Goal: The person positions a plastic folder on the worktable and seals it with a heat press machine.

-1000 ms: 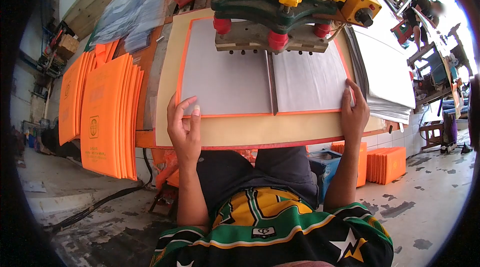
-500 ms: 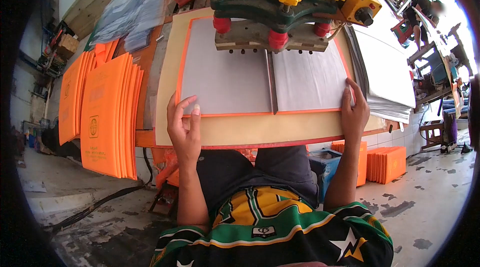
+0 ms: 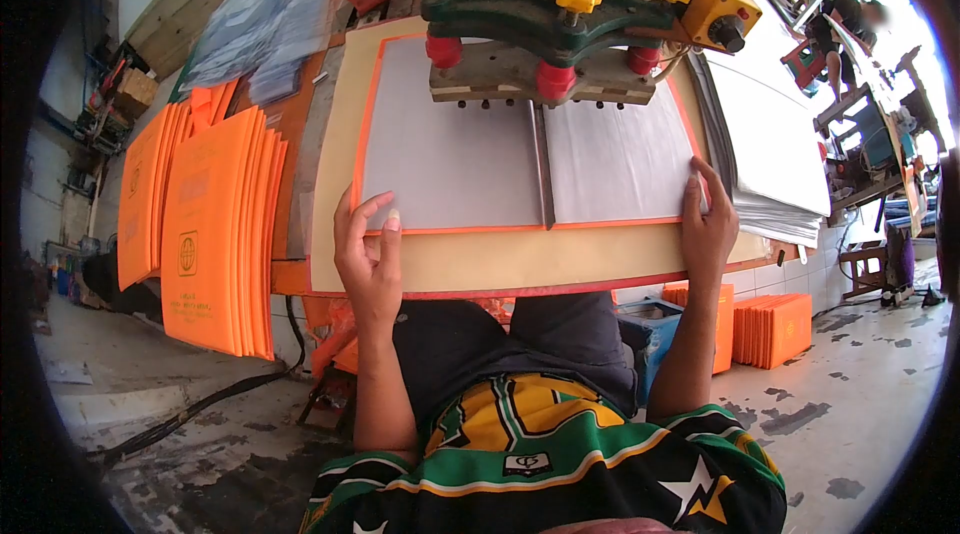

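An orange folder cover (image 3: 452, 230) lies spread open on a cream board (image 3: 480, 259), its two inner sides covered by greyish clear sheets with a dark strip (image 3: 545, 169) between them. At its near left corner is my left hand (image 3: 370, 259), fingers apart, fingertips touching the edge and the sheet. My right hand (image 3: 710, 224) rests at the near right corner, fingers apart and bent against the edge. Over the far part of the cover hangs a press head (image 3: 545, 84) with a dark green frame, yellow knobs and red spacers. It hides the cover's far middle.
Orange printed folders (image 3: 215, 234) stand stacked at the left, with clear plastic sheets (image 3: 260, 24) behind. White sheets (image 3: 770, 144) are piled at the right. More orange folders (image 3: 772, 331) and a blue bin (image 3: 650, 334) stand below. A person (image 3: 845, 29) sits far right.
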Available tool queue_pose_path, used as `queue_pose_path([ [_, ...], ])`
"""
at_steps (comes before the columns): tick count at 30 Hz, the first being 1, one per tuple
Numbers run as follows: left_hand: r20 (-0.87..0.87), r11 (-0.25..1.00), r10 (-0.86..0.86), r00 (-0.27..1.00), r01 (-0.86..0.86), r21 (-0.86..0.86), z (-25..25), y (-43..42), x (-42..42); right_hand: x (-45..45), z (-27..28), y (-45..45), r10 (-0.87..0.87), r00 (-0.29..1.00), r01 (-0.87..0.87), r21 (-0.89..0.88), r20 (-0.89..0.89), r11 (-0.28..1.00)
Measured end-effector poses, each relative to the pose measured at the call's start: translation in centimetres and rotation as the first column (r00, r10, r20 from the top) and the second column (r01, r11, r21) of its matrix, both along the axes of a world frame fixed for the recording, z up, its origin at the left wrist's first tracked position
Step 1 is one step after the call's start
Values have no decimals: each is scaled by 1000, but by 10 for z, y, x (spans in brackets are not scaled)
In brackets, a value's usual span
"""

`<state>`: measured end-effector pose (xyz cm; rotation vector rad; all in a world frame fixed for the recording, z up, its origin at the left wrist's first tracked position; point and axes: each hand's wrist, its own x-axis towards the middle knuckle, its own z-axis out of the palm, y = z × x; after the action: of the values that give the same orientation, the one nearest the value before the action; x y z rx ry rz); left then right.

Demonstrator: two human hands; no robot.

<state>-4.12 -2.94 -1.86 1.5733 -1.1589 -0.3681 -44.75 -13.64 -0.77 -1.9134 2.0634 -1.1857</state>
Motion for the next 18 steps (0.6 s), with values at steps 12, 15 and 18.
queue_pose_path([
  [12,-4,1000,-13,1000,13,-21,1,0,-1,1,0,0,-2,1000,2,0,-18,1000],
  [15,-6,1000,-18,1000,18,-13,2,0,-1,2,2,1,0,1000,0,5,-7,1000],
  [18,-21,999,-23,1000,22,-26,1,-1,-1,0,0,0,4,1000,-4,-8,-10,1000],
])
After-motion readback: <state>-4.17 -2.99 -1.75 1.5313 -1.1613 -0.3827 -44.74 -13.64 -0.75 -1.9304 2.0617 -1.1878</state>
